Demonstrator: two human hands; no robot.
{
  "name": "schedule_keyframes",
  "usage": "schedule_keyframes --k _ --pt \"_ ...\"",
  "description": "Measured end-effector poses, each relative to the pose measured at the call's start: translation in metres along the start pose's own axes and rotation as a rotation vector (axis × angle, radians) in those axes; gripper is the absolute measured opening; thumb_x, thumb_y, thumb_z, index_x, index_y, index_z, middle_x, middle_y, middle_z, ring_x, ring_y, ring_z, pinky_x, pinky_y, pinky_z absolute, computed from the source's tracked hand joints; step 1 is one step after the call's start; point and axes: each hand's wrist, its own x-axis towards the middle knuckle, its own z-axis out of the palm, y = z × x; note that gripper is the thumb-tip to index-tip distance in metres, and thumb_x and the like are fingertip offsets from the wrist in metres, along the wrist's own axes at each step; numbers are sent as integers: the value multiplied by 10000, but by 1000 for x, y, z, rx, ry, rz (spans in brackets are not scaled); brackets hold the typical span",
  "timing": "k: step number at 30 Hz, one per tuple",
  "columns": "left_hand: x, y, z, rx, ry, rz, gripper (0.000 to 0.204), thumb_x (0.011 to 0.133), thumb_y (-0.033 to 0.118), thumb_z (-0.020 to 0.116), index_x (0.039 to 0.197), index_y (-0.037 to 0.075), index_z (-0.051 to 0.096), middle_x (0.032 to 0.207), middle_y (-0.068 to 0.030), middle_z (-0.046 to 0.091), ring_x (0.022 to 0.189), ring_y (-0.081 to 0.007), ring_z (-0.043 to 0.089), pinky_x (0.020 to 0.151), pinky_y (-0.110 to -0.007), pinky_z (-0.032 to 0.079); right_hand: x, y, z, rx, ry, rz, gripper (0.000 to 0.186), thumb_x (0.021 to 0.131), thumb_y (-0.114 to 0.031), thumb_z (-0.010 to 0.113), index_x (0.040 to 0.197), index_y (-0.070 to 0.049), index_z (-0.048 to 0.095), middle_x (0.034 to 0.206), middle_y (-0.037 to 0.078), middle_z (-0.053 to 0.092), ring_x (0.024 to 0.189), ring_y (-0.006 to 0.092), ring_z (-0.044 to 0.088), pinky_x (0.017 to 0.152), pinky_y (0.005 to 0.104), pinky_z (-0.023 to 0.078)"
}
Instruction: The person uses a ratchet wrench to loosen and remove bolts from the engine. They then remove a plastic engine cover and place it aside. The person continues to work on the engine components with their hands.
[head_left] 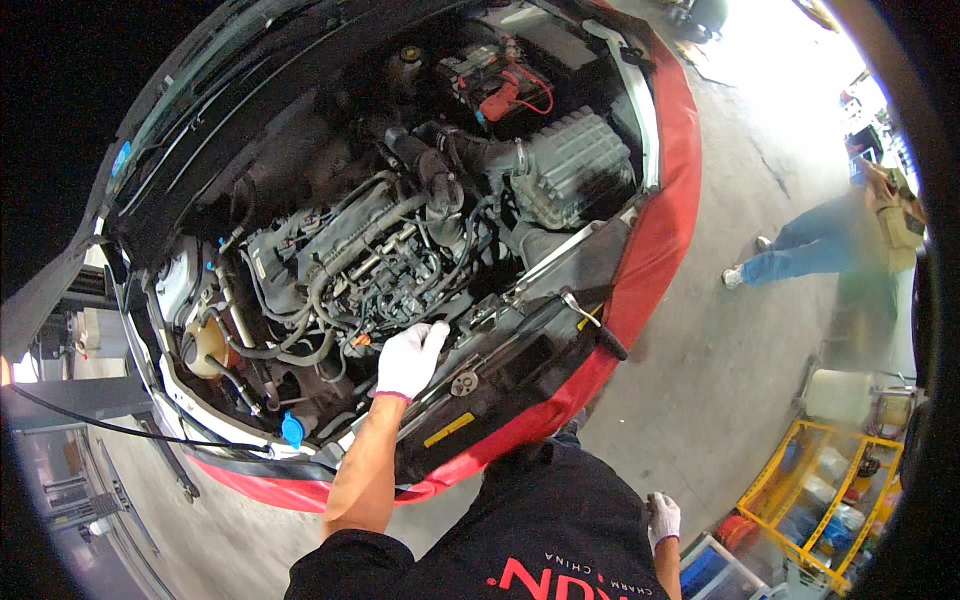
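My left hand [408,362], in a white glove, reaches over the front of the open engine bay. Its fingers are closed and point down beside the engine [375,265]; whatever they grip, if anything, is hidden. An orange connector [361,341] lies just left of the fingertips. My right hand [663,518], gloved too, hangs low at my side away from the car, its fingers curled in with nothing visible in them. A ratchet wrench [597,326] with a black handle rests on the front edge of the bay, to the right of my left hand.
A red fender cover [655,250] drapes the car's front edge. The air filter box [568,165] and battery [490,75] sit farther back; a coolant tank [205,348] and blue cap [292,430] are at left. Another person [825,238] stands right, beyond a yellow rack [800,490].
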Motion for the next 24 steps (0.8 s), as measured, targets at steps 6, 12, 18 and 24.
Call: schedule_keyframes --k 6,12,18,24 --pt "0 -4 15 -191 -11 -34 494 1008 488 566 1200 64 730 933 -211 757 958 -376 729 861 -438 557 1 32 1 -126 130 -123 410 956 -145 659 1340 -18 592 921 117 700 652 171 630 560 312 515" --pt "18 -1 7 -19 47 -7 694 969 523 612 1472 54 525 1107 -247 732 1031 -412 709 907 -469 544 7 24 -6 76 114 -32 466 970 -138 642 1408 -25 530 910 105 661 628 159 602 504 310 491" --pt "78 31 -6 100 -73 38 731 970 570 583 1466 37 519 1201 -267 709 1128 -427 680 981 -481 525 -24 -3 12 105 83 11 437 995 -180 637 1365 33 543 897 120 650 699 182 629 553 291 503" --pt "195 54 -8 190 178 -3 709 948 675 555 1138 7 697 1117 -263 728 1097 -431 684 947 -503 530 -19 9 23 -73 20 -38 436 977 -213 689 1344 4 600 989 142 709 700 203 684 566 316 543"
